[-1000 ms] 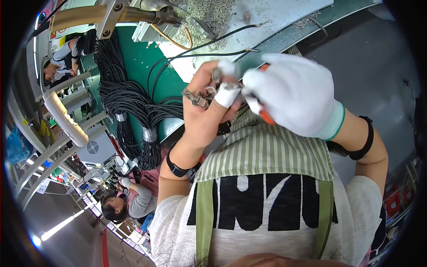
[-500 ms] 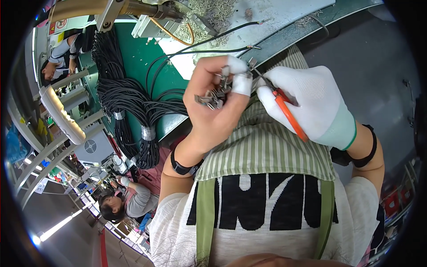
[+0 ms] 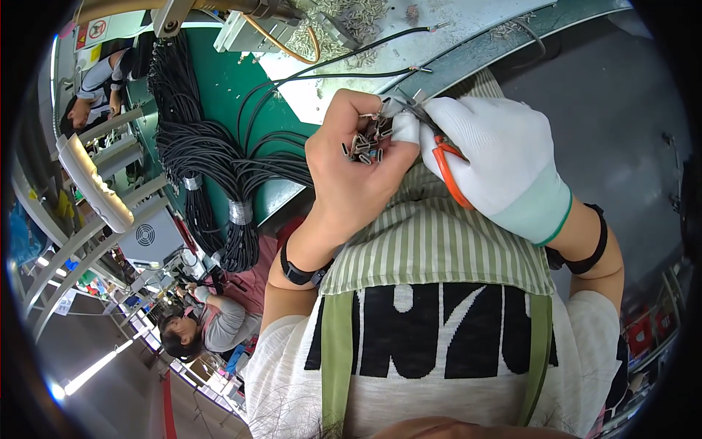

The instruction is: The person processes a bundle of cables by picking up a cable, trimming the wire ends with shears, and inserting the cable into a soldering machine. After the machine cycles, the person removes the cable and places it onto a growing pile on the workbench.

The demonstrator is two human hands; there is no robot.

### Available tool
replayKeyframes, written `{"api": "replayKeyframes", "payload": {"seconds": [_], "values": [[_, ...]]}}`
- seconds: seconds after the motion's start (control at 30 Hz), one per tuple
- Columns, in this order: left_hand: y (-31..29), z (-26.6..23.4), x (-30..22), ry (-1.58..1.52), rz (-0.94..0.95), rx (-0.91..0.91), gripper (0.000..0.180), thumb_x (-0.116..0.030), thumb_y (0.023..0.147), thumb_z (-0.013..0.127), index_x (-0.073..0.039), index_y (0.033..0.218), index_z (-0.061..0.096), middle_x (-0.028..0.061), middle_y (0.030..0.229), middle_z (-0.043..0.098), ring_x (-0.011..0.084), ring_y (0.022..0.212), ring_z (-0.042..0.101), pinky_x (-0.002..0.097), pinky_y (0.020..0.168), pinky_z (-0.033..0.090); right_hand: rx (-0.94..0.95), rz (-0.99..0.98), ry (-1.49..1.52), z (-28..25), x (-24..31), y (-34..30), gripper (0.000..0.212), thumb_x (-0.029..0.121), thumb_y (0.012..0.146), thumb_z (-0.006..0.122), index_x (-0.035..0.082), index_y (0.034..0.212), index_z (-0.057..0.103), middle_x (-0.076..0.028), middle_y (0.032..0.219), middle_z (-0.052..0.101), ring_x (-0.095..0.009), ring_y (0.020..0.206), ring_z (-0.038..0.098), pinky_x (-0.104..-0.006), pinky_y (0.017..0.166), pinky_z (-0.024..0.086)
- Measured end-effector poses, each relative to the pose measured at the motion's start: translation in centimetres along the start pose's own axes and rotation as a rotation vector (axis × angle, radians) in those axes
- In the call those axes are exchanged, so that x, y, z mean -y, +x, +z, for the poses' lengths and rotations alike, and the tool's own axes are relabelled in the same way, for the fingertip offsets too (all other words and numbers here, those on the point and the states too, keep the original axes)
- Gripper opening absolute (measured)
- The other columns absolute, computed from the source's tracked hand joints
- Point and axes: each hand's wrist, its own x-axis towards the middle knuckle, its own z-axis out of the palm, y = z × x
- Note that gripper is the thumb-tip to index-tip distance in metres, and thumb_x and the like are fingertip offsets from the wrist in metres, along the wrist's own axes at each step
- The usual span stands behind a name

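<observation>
My left hand [image 3: 340,172], with white covers on the thumb and forefinger, is curled around several small rectangular metal connector shells [image 3: 368,145]. Their hollow ends face up from the palm. My right hand [image 3: 508,150], in a white glove with a green cuff, grips pliers [image 3: 452,175] with orange handles. The pliers' dark jaws meet the left thumb and forefinger tips, where a small shiny metal piece [image 3: 419,95] sticks up. Whether the jaws are closed on that piece is hard to make out. Both hands are raised in front of my striped apron [image 3: 439,241].
Beyond the hands, a pale work surface [image 3: 468,44] carries a heap of tiny metal parts [image 3: 362,18] beside a metal fixture [image 3: 248,36]. Two black cables [image 3: 365,75] with stripped ends lie across it. Bundled black cables [image 3: 219,146] fill the left side. Two people work farther left.
The pliers have turned, and their handles now point more steeply toward me. My hands are closer together, and the connector shells in my left palm have shifted.
</observation>
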Motion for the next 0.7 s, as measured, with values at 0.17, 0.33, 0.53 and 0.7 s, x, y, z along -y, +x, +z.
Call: {"api": "replayKeyframes", "payload": {"seconds": [0.17, 0.33, 0.53, 0.7], "values": [[0.8, -0.4, -0.6, -0.546, -0.435, 0.081, 0.013, 0.003, 0.083, 0.062, 0.002, 0.094, 0.055, -0.0009, 0.072, 0.055, 0.0035, 0.062, 0.049, 0.0179, 0.051, 0.036, 0.354, 0.210, 0.493, -0.3, -0.6, 0.6, 0.015, 0.016, 0.081, 0.064, 0.002, 0.078, 0.058, -0.013, 0.059, 0.052, -0.027, 0.052, 0.053, -0.0332, 0.049, 0.040], [0.7, -1.8, 1.8, -0.679, -0.608, 0.117, 0.011, 0.002, 0.084, 0.060, 0.001, 0.093, 0.056, -0.0014, 0.072, 0.053, 0.0044, 0.061, 0.046, 0.0190, 0.051, 0.034, 0.330, 0.165, 0.588, 1.5, -2.3, 0.7, 0.019, 0.019, 0.084, 0.061, 0.001, 0.077, 0.058, -0.012, 0.058, 0.050, -0.021, 0.050, 0.052, -0.0327, 0.049, 0.040], [3.8, -3.3, 4.0, -0.808, -0.483, -0.131, 0.007, 0.000, 0.086, 0.058, -0.001, 0.092, 0.055, -0.0013, 0.072, 0.050, 0.0062, 0.058, 0.040, 0.0219, 0.049, 0.033, 0.354, 0.096, 0.375, 1.4, -4.9, 6.1, 0.021, 0.020, 0.088, 0.059, 0.000, 0.084, 0.059, -0.010, 0.058, 0.050, -0.017, 0.048, 0.050, -0.0298, 0.049, 0.040], [5.9, -3.0, 5.3, -0.818, -0.356, -0.075, 0.005, 0.001, 0.086, 0.057, 0.000, 0.089, 0.055, -0.0003, 0.070, 0.050, 0.0066, 0.056, 0.038, 0.0230, 0.047, 0.032, 0.137, -0.306, 0.518, 3.6, -6.7, 10.6, 0.016, 0.018, 0.083, 0.062, 0.003, 0.084, 0.060, -0.010, 0.066, 0.055, -0.022, 0.054, 0.056, -0.0323, 0.050, 0.044]]}}
